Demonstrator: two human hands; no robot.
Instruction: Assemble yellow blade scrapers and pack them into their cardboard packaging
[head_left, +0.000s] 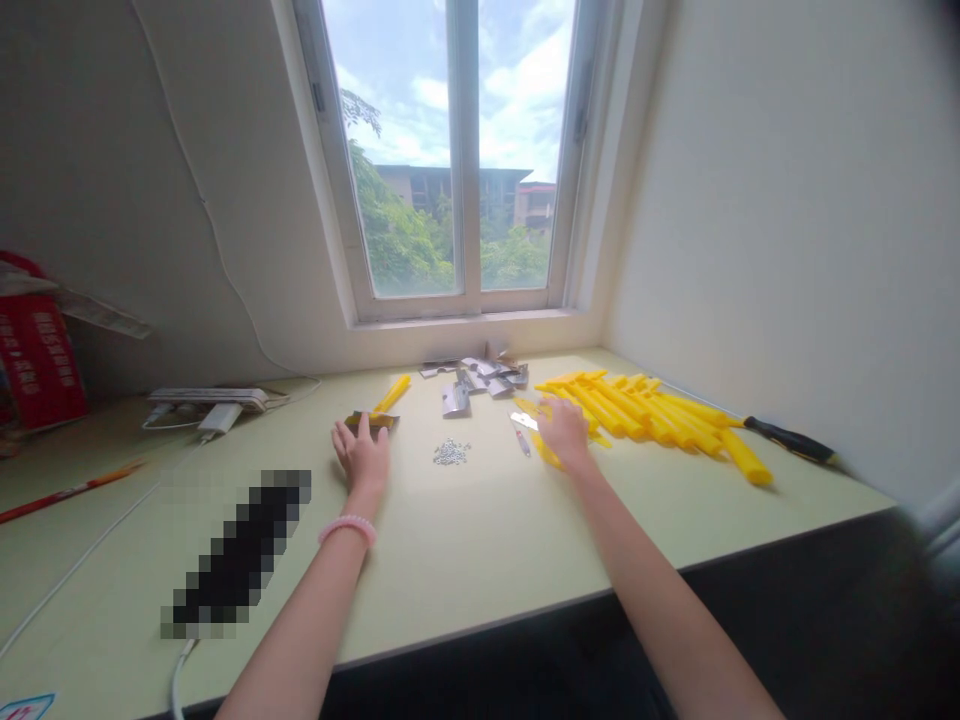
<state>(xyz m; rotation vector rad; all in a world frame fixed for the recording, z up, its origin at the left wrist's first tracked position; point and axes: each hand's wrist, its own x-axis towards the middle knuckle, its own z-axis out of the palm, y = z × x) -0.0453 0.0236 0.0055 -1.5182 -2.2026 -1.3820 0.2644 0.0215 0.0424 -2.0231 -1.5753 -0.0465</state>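
My left hand (pixel 365 455) lies with its fingers stretched over the dark, shiny metal plate (pixel 386 422) of a scraper-like tool. The tool's yellow handle (pixel 393 393) points away towards the window. Over on the right, my right hand (pixel 564 435) reaches down among small flat yellow pieces (pixel 547 452); its fingertips are partly hidden, so any grip is unclear. Just left of it lie a pale metal blade (pixel 523 421) and a small slim red-and-grey item (pixel 522 442). Between my hands sits a little heap of tiny silver screws or nuts (pixel 451 453).
Bent metal plates (pixel 455 398) are piled below the window. Many yellow handles (pixel 649 410) lie in a row at right, beside a black-handled screwdriver (pixel 791 440). A power strip (pixel 206 402), a pixelated dark object (pixel 244 555) and a red stick (pixel 71 492) are at left.
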